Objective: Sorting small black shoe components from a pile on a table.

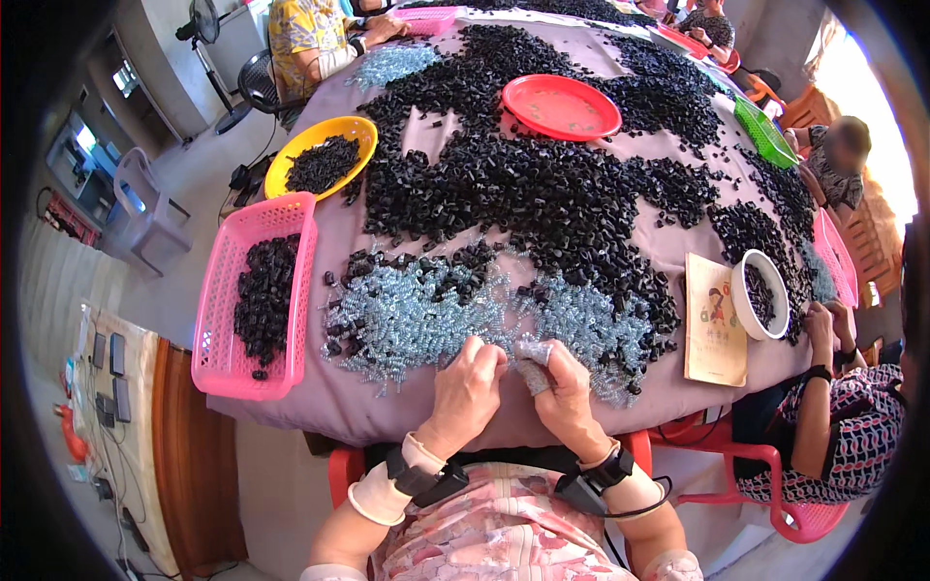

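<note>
My left hand (469, 389) is closed in a pinch at the table's near edge, beside a heap of small pale-blue coil springs (412, 320). What it pinches, if anything, is too small to make out. Close to its right, my right hand (567, 392) has its thumb and fingers pressed together, with whitish-grey coverings on some fingertips. Anything it holds is hidden. A second spring heap (591, 324) lies just beyond the right hand. Small black plastic pieces (504, 189) spread behind and among the springs.
At left stand a pink basket (208, 310) and a yellow bowl (363, 136), both holding black pieces. A red tray (562, 107) lies farther back. A booklet (715, 329) and white bowl (744, 305) sit at right. Other people work around the cloth-covered table (368, 412).
</note>
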The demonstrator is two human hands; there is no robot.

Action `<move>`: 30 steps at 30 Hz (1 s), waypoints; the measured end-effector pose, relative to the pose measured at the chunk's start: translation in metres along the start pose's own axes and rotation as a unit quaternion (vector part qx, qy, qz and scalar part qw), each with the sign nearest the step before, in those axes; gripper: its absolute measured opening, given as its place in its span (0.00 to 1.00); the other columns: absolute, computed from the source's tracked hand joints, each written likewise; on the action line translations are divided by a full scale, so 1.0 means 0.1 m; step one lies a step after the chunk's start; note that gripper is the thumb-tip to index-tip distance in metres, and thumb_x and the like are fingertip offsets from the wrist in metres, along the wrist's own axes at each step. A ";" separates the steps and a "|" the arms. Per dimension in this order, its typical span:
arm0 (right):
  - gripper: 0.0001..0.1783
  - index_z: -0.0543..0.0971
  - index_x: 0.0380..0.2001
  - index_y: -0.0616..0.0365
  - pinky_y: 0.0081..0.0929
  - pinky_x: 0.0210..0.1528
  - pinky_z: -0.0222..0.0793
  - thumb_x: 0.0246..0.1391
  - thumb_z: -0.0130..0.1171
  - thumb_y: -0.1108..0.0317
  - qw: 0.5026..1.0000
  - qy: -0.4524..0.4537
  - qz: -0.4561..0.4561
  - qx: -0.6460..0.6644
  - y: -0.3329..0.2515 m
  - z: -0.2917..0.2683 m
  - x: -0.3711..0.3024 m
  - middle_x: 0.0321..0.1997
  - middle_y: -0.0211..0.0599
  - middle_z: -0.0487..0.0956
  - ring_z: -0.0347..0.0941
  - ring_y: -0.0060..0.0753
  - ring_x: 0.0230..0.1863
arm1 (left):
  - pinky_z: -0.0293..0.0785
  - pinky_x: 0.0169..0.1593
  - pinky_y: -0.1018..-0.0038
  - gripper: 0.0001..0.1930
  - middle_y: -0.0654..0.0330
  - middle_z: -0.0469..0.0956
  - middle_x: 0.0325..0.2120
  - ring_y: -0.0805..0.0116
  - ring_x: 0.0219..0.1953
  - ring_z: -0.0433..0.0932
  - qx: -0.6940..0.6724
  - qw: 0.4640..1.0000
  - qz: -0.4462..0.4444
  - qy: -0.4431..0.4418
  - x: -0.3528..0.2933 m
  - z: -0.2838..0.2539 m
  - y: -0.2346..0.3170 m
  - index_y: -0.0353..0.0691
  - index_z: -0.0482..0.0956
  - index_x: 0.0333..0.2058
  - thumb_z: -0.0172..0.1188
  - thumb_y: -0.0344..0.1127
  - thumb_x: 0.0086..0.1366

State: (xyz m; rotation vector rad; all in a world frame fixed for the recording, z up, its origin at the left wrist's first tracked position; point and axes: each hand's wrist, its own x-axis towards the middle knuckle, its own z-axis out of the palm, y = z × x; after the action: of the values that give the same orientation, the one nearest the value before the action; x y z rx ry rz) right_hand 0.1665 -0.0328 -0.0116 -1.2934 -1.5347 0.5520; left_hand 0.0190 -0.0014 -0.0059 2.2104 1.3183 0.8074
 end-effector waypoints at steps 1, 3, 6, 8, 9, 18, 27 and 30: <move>0.15 0.75 0.36 0.61 0.30 0.33 0.68 0.41 0.55 0.83 1.000 -0.003 -0.013 -0.002 -0.04 0.01 0.01 0.30 0.41 0.72 0.71 0.46 0.31 | 0.71 0.30 0.64 0.05 0.55 0.70 0.28 0.53 0.29 0.75 -0.037 0.999 -0.001 0.002 0.00 -0.03 0.00 0.40 0.72 0.30 0.57 0.25 0.55; 0.14 0.75 0.36 0.61 0.34 0.33 0.69 0.41 0.56 0.82 0.998 -0.013 -0.053 -0.023 -0.07 0.00 0.01 0.33 0.43 0.73 0.72 0.48 0.33 | 0.71 0.31 0.67 0.04 0.54 0.72 0.28 0.54 0.28 0.75 -0.094 0.995 0.007 0.012 -0.01 -0.08 0.02 0.37 0.72 0.31 0.55 0.23 0.56; 0.14 0.74 0.35 0.62 0.34 0.33 0.70 0.41 0.55 0.82 0.998 -0.021 -0.058 -0.013 -0.06 0.03 0.00 0.35 0.44 0.73 0.72 0.49 0.33 | 0.71 0.31 0.72 0.04 0.58 0.75 0.26 0.65 0.26 0.75 -0.208 0.978 -0.007 -0.001 0.02 -0.08 -0.04 0.35 0.74 0.33 0.54 0.23 0.58; 0.13 0.74 0.34 0.63 0.34 0.32 0.70 0.40 0.55 0.82 0.998 -0.023 -0.059 -0.023 -0.05 0.01 -0.01 0.34 0.44 0.73 0.72 0.50 0.33 | 0.70 0.31 0.77 0.04 0.62 0.76 0.25 0.76 0.26 0.72 -0.279 0.957 -0.063 -0.036 0.05 -0.09 -0.07 0.33 0.74 0.35 0.54 0.24 0.60; 0.13 0.73 0.33 0.63 0.34 0.32 0.69 0.40 0.56 0.82 0.998 -0.023 -0.051 -0.016 -0.05 0.00 0.00 0.33 0.44 0.73 0.72 0.50 0.33 | 0.70 0.31 0.79 0.04 0.64 0.76 0.24 0.78 0.26 0.71 -0.316 0.938 -0.119 -0.078 0.08 -0.12 -0.07 0.33 0.75 0.35 0.54 0.24 0.60; 0.12 0.73 0.33 0.62 0.31 0.30 0.68 0.40 0.59 0.82 0.999 0.043 -0.016 -0.005 -0.01 -0.02 -0.01 0.29 0.42 0.71 0.70 0.46 0.28 | 0.69 0.29 0.80 0.03 0.66 0.76 0.23 0.80 0.24 0.71 -0.268 0.957 -0.076 -0.088 0.63 -0.03 -0.08 0.35 0.76 0.32 0.57 0.26 0.58; 0.14 0.74 0.35 0.62 0.24 0.31 0.69 0.41 0.58 0.83 0.992 0.117 0.025 0.041 0.10 -0.07 -0.01 0.31 0.39 0.73 0.73 0.35 0.30 | 0.71 0.33 0.67 0.12 0.56 0.72 0.25 0.59 0.30 0.75 -0.037 0.997 0.037 -0.051 0.97 0.31 0.08 0.43 0.78 0.36 0.64 0.35 0.51; 0.15 0.74 0.35 0.62 0.24 0.32 0.70 0.40 0.56 0.85 0.994 0.104 0.028 0.025 0.05 -0.07 0.01 0.32 0.39 0.73 0.73 0.34 0.30 | 0.71 0.33 0.66 0.11 0.55 0.73 0.26 0.57 0.30 0.76 -0.024 0.998 0.037 -0.052 0.97 0.37 0.04 0.43 0.78 0.36 0.63 0.35 0.52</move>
State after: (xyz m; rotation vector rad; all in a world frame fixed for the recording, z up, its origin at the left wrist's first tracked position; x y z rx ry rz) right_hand 0.1751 -0.0317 -0.0123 -1.3156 -1.3091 0.4725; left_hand 0.0828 0.0809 -0.0053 2.2420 1.1628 0.7309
